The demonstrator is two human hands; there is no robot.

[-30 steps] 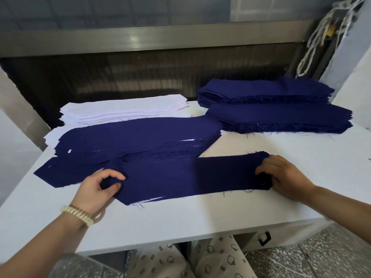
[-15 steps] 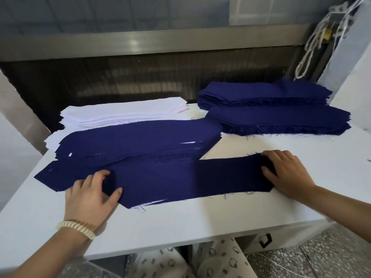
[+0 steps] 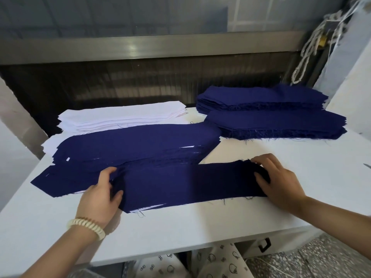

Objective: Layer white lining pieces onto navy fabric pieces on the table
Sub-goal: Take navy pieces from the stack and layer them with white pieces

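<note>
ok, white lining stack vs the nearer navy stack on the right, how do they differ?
Colour: the white lining stack is white, the nearer navy stack dark blue. Edges: the navy stack's near edge is frayed with loose threads, while the white stack's looks clean. Place: white sits back left, navy back right. Both are flat piles of long cut pieces on the table.

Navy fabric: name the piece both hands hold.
The front strip, nearest the table edge, gripped at both ends; the other navy stacks lie farther back.
</note>
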